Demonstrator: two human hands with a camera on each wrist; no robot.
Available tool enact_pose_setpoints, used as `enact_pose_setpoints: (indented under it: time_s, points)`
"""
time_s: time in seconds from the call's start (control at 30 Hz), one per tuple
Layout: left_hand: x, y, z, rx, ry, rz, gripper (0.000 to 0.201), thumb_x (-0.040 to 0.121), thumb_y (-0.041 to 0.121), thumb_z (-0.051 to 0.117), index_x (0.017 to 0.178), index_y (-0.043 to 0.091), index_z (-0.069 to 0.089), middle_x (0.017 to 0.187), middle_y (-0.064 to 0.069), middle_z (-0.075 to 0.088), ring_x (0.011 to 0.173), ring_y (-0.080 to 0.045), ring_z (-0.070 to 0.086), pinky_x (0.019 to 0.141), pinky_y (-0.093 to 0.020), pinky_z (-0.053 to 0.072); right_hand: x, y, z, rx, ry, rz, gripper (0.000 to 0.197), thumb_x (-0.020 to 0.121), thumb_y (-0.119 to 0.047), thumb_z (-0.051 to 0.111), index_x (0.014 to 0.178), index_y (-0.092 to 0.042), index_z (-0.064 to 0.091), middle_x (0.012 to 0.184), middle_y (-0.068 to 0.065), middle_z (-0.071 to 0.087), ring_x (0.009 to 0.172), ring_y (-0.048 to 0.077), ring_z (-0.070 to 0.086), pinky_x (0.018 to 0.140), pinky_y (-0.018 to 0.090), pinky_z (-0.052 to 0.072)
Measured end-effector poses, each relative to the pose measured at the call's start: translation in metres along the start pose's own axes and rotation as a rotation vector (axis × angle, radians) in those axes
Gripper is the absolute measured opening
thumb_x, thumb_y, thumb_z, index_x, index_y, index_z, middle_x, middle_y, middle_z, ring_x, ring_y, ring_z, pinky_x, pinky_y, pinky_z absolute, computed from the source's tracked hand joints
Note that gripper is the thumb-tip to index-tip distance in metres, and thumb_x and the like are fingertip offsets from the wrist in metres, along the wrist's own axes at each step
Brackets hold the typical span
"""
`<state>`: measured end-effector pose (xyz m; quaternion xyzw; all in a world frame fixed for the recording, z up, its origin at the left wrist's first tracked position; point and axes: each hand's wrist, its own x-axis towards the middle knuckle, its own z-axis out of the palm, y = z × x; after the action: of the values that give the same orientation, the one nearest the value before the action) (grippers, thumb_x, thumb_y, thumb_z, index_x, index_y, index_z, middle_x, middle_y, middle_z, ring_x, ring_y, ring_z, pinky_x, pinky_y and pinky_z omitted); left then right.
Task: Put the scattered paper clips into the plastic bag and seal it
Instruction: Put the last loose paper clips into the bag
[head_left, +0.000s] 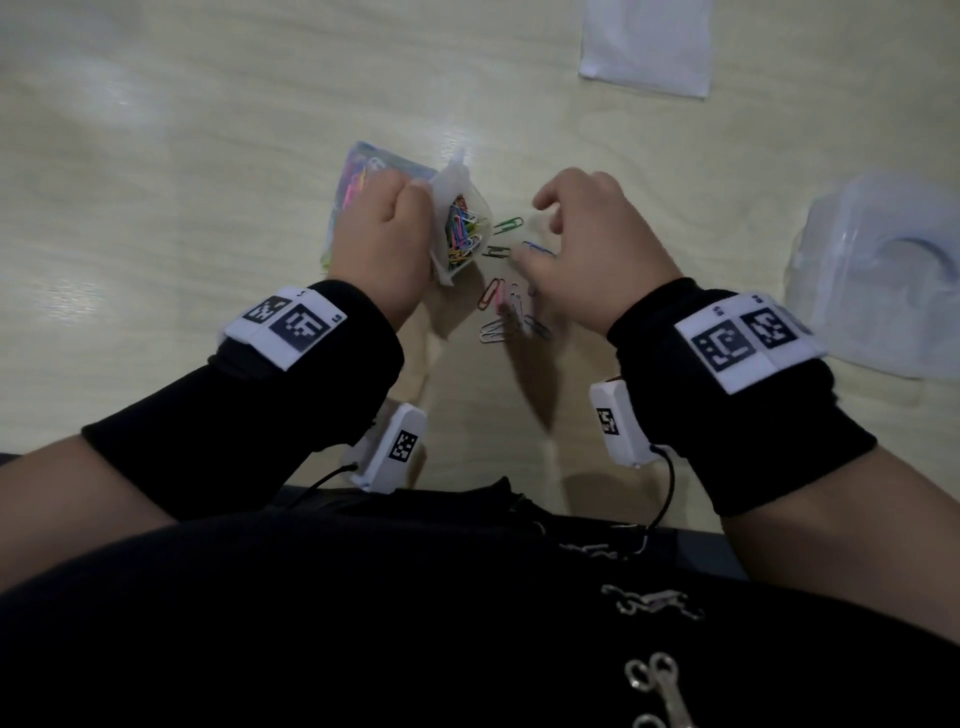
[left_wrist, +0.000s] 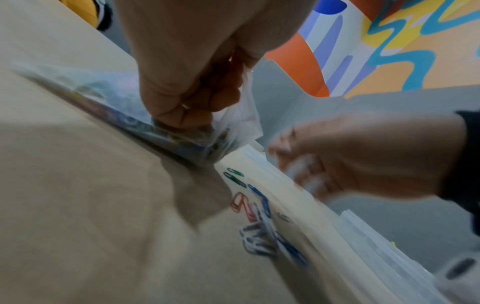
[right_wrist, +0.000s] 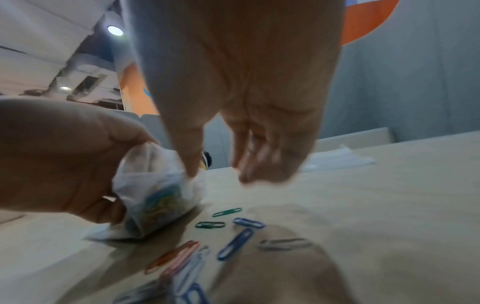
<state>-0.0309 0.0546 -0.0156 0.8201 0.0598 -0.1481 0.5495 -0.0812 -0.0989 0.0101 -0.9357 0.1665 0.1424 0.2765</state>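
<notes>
While the pale wooden table (head_left: 156, 156) carries everything, I work my way down from it to the clips. Off to my right sits a clear plastic box (head_left: 878, 270), and at the far edge a white sheet (head_left: 647, 47); neither matters to this step. Under my left hand lies a second, flat packet of coloured clips (head_left: 358, 176), apart from the job as far as I can judge.

My left hand (head_left: 382, 244) has its fingers curled round the plastic bag (head_left: 462, 208), bunching the film so the mouth gapes toward the loose clips; I judge that is why it stands tilted and not flat. Many coloured clips already sit inside.

My right hand (head_left: 587, 244) hovers just beside the mouth, fingers (right_wrist: 262, 164) loosely spread and pointing down, gripping nothing I can see through the blur.

The scattered paper clips (head_left: 506, 306) lie on the table between both hands, roughly 8 of them, among them a green clip (head_left: 508, 225). The bag is unsealed.
</notes>
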Motion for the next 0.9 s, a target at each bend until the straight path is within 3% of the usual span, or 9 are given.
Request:
enact_pose_setpoints:
  time_s: [0.1, 0.2, 0.27, 0.37, 0.57, 0.7, 0.8, 0.9]
  points:
    - [0.006, -0.003, -0.006, -0.024, 0.023, -0.011, 0.031, 0.079, 0.033, 0.04, 0.05, 0.026, 0.035, 0.061, 0.009, 0.033, 0.069, -0.016, 0.033, 0.067, -0.036, 0.031, -0.014, 0.01, 0.008, -0.188, -0.281, 0.182, 0.118, 0.054, -0.05, 0.087, 0.143, -0.015, 0.018, 0.135, 0.013, 0.029, 0.107, 0.032, 0.056, 0.092, 0.037, 0.045]
    - [0.007, -0.005, -0.007, -0.034, 0.009, -0.004, 0.031, 0.08, 0.032, 0.04, 0.051, 0.025, 0.032, 0.062, 0.008, 0.033, 0.07, -0.016, 0.033, 0.068, -0.036, 0.031, -0.018, 0.011, 0.024, -0.186, -0.243, 0.161, 0.137, 0.049, -0.048, 0.09, 0.149, -0.019, 0.001, 0.138, 0.015, 0.022, 0.105, 0.034, 0.058, 0.091, 0.037, 0.047]
    - [0.006, -0.005, -0.005, -0.032, 0.006, 0.008, 0.029, 0.08, 0.032, 0.039, 0.055, 0.023, 0.029, 0.064, 0.007, 0.033, 0.071, -0.016, 0.034, 0.068, -0.036, 0.031, -0.011, 0.009, 0.028, -0.14, -0.175, 0.135, 0.127, 0.053, -0.049, 0.088, 0.148, -0.018, 0.01, 0.134, 0.013, 0.025, 0.106, 0.032, 0.057, 0.093, 0.036, 0.046]
    - [0.004, -0.005, -0.003, -0.034, -0.006, 0.005, 0.026, 0.08, 0.031, 0.038, 0.057, 0.022, 0.028, 0.065, 0.007, 0.034, 0.07, -0.015, 0.035, 0.067, -0.035, 0.032, 0.0, 0.01, 0.029, -0.145, -0.137, 0.015, 0.089, 0.065, -0.048, 0.082, 0.133, -0.015, 0.035, 0.125, 0.012, 0.033, 0.099, 0.033, 0.058, 0.092, 0.039, 0.049]
    - [0.005, -0.006, -0.003, -0.055, -0.012, 0.011, 0.029, 0.079, 0.031, 0.039, 0.054, 0.022, 0.029, 0.063, 0.007, 0.033, 0.068, -0.016, 0.034, 0.067, -0.035, 0.031, 0.016, 0.016, 0.031, -0.21, -0.096, -0.148, 0.027, 0.089, -0.026, 0.06, 0.111, -0.01, 0.057, 0.113, 0.016, 0.048, 0.098, 0.036, 0.055, 0.082, 0.037, 0.045]
    - [0.004, -0.008, -0.002, -0.062, -0.07, -0.012, 0.034, 0.079, 0.037, 0.042, 0.047, 0.029, 0.043, 0.059, 0.009, 0.036, 0.062, -0.015, 0.037, 0.066, -0.036, 0.035, 0.016, 0.015, 0.033, -0.231, -0.061, -0.142, 0.02, 0.091, -0.016, 0.049, 0.105, -0.008, 0.061, 0.11, 0.017, 0.054, 0.098, 0.037, 0.055, 0.077, 0.036, 0.041]
    - [0.002, -0.008, -0.002, -0.044, -0.085, 0.023, 0.031, 0.082, 0.037, 0.045, 0.054, 0.024, 0.042, 0.061, 0.007, 0.042, 0.065, -0.015, 0.042, 0.068, -0.039, 0.04, 0.015, 0.015, 0.031, -0.199, -0.029, -0.105, 0.018, 0.088, -0.014, 0.051, 0.102, -0.01, 0.061, 0.108, 0.016, 0.056, 0.098, 0.035, 0.055, 0.08, 0.035, 0.042]
    - [0.004, -0.011, -0.004, -0.047, -0.077, 0.033, 0.03, 0.083, 0.037, 0.045, 0.057, 0.023, 0.041, 0.067, 0.003, 0.046, 0.069, -0.015, 0.044, 0.07, -0.043, 0.044, 0.011, 0.016, 0.022, -0.074, 0.038, -0.058, 0.018, 0.083, -0.013, 0.055, 0.101, -0.015, 0.057, 0.107, 0.009, 0.05, 0.083, 0.027, 0.054, 0.077, 0.032, 0.044]
